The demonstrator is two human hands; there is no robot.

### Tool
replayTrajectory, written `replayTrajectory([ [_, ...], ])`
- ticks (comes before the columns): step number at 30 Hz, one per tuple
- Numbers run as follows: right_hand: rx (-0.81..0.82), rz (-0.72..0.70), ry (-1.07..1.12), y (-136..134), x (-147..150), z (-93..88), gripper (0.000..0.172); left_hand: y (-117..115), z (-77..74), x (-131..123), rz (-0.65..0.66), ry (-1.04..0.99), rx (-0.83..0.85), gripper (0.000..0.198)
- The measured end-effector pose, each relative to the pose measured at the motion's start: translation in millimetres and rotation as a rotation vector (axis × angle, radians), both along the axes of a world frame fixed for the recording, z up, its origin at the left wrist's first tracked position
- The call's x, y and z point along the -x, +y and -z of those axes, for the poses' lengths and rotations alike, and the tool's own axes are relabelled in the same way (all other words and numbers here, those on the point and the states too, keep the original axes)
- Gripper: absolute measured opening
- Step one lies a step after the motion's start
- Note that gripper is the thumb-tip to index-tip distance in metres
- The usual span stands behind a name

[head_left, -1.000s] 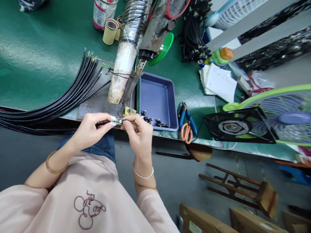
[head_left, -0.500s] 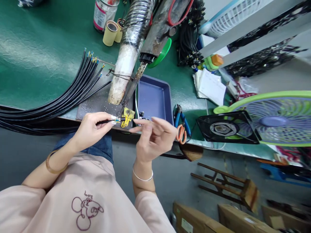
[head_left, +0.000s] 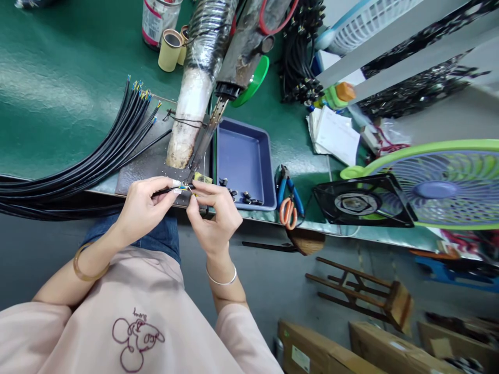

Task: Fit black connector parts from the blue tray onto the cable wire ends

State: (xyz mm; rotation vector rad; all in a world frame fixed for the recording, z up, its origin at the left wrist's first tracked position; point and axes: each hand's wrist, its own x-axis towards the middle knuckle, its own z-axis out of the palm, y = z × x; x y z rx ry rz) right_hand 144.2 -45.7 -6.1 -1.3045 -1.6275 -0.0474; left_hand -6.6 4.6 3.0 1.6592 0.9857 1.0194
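Note:
My left hand (head_left: 145, 203) pinches a black cable (head_left: 159, 192), its stripped coloured wires (head_left: 182, 187) showing beyond the fingertips. Close against it, my right hand (head_left: 216, 215) is closed, thumb and forefinger on a thin silvery wire (head_left: 190, 190) beside those coloured ends. A yellow clip-like holder (head_left: 203, 178) is mostly covered by my right fingers, as is whatever sits in it. Just above both hands, the metal shaft of what looks like a soldering iron (head_left: 212, 122) slants down. Left of it lies a bundle of black cables (head_left: 105, 161) with stripped coloured ends.
A duct tube (head_left: 185, 114) hangs down close over the work spot. On its right stands a blue-grey tray (head_left: 244, 135) with small black parts. Pliers with blue handles (head_left: 294, 195), orange-handled scissors (head_left: 288, 213) and a black fan (head_left: 362, 202) follow along the bench edge.
My right hand has moved left from in front of the tray to the coloured wire ends, its fingers closing from spread. My left hand keeps the cable in nearly the same place.

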Motion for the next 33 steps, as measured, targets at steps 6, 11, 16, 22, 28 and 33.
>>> replayTrajectory([
  [6, 0.031, -0.018, 0.085, 2.2, -0.9, -0.2, 0.017, -0.4, 2.0, -1.0, -0.018, -0.019, 0.031, 0.012],
  [11, 0.020, -0.011, 0.072, 2.8, -1.0, 1.8, 0.016, -1.6, 4.0, -2.2, -0.029, -0.011, 0.057, 0.012],
  [16, 0.009, -0.008, 0.054, 4.3, -1.9, 0.2, 0.018, -0.9, 0.7, -2.6, -0.021, -0.014, 0.033, 0.011],
  [22, -0.006, 0.006, 0.032, 5.2, -1.1, -3.1, 0.019, 0.0, -2.5, -1.1, -0.010, -0.001, -0.041, 0.010],
  [28, -0.020, 0.018, -0.006, 2.8, 0.3, -3.0, 0.018, 0.5, -1.1, -0.5, -0.013, -0.006, -0.002, 0.013],
  [33, 0.015, -0.019, -0.066, -1.9, -0.6, -3.4, 0.021, -0.9, 1.2, 1.2, -0.004, -0.041, 0.115, 0.013],
])
